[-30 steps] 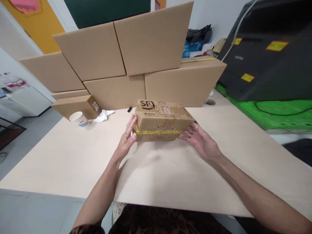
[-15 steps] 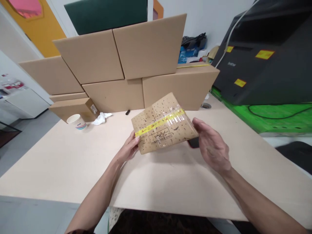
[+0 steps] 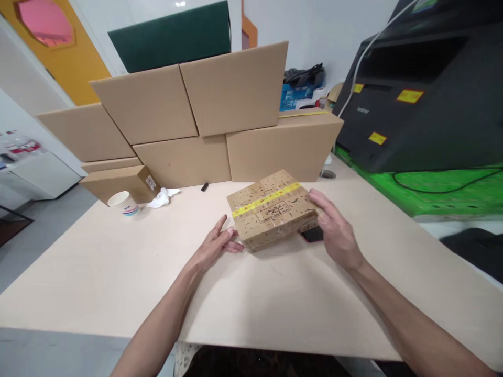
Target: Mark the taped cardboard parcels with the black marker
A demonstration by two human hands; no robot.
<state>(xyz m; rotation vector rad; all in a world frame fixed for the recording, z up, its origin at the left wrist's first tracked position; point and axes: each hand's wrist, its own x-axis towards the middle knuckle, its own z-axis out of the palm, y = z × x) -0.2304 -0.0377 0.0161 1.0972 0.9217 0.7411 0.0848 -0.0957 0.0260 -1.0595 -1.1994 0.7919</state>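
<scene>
A small cardboard box (image 3: 275, 209) with dark speckles, a printed panel and a strip of yellow tape is over the middle of the table, its top facing up. My right hand (image 3: 337, 230) grips its right end, thumb and fingers at the edge. At the left front corner my left hand (image 3: 218, 245) is open with the fingers spread; whether the fingertips touch the box I cannot tell. Partly hidden under the right end of the box lies a dark phone-like object (image 3: 313, 235).
Large cardboard boxes (image 3: 236, 89) are stacked along the back, with a dark green box (image 3: 173, 39) on top. A paper cup (image 3: 123, 204), crumpled tissue (image 3: 163, 197) and small black object (image 3: 205, 187) sit at left back. A dark printer (image 3: 412, 115) stands on green at right.
The box has come down and levelled out from a steep tilt. My left hand has loosened from its left edge and spread its fingers, while my right hand has closed on the right end.
</scene>
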